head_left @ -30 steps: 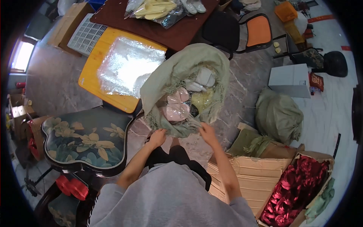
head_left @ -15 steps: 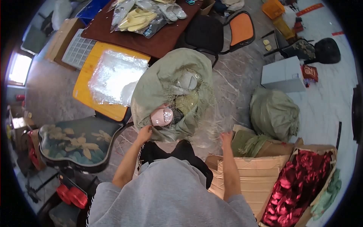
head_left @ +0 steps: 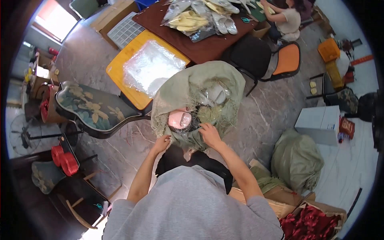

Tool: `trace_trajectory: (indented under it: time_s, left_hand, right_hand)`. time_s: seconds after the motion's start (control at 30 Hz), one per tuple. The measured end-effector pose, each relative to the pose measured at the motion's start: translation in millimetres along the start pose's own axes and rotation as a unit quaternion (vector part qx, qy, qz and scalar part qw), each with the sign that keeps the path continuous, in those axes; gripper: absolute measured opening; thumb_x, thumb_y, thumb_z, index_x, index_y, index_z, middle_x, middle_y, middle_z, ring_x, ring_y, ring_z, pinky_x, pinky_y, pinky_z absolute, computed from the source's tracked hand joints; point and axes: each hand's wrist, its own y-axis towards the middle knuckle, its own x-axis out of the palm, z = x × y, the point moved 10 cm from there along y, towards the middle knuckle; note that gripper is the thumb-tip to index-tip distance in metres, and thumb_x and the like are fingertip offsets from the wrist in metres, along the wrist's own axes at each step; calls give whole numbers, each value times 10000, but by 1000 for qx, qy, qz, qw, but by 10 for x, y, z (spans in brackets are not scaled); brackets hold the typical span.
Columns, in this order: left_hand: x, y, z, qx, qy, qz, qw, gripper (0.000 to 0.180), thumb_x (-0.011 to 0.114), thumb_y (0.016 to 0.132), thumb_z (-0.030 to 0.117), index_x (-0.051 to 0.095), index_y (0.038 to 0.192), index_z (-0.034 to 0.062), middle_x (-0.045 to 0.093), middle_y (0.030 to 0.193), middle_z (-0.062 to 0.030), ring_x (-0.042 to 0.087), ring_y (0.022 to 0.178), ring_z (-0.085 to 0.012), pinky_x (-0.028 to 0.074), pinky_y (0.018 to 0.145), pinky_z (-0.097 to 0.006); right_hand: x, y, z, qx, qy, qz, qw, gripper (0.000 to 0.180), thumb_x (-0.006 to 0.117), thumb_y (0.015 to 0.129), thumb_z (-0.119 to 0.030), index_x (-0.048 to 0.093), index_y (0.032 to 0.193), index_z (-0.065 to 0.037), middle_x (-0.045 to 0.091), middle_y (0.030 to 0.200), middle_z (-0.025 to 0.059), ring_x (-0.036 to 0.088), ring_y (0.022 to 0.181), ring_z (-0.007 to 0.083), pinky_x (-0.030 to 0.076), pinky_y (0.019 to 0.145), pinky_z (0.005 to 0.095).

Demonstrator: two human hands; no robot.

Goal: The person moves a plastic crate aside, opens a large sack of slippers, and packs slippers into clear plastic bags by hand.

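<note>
Sack (head_left: 188, 86), big and green, stands open on the floor right in front of the person, stuffed with clear-wrapped packets. Left hand (head_left: 161, 143) grips the near rim, fingers curled into the cloth; right hand (head_left: 209, 134) presses down on the frayed edge, though whether it pinches anything I can't quite tell. That pink packet (head_left: 179, 119) sits at the lip — let the rim sag and it could slide out. Yellow worktop (head_left: 120, 64), floral chair (head_left: 92, 110) and black chair (head_left: 250, 52) crowd around.

Open green woven sack (head_left: 188, 86) on floor, frayed mouth, plastic-wrapped packets (head_left: 180, 119) inside.
</note>
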Motion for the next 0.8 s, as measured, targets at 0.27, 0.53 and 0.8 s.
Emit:
trace_trajectory:
  time_s: [0.27,0.53,0.8]
  left_hand:
    - [35,-520,-1026,-78,-124,74,986,354,529,846,177,550,1175,48,632,1031,-140,614,940,-252,473,839,-329]
    - [62,-1222,-1359,-213,-121,189,951,343,521,871,200,549,1183,62,629,1008,-85,608,835,-168,474,703,-283]
    - [779,-405,79,-164,-101,253,948,337,509,854,125,542,1180,45,617,1055,-158,611,940,-268,473,841,-336]
  right_hand:
    - [1050,346,-1,-143,-253,-257,922,177,604,704,-163,658,867,-123,588,1024,17,465,1129,239,360,927,497]
    - [1292,590,532,-168,-302,-325,880,390,530,784,-501,711,895,-174,620,1022,-5,447,1157,234,217,1017,569]
    - [547,613,1069,-238,-326,-351,845,272,567,809,-376,691,846,-137,662,848,37,618,868,205,414,714,409]
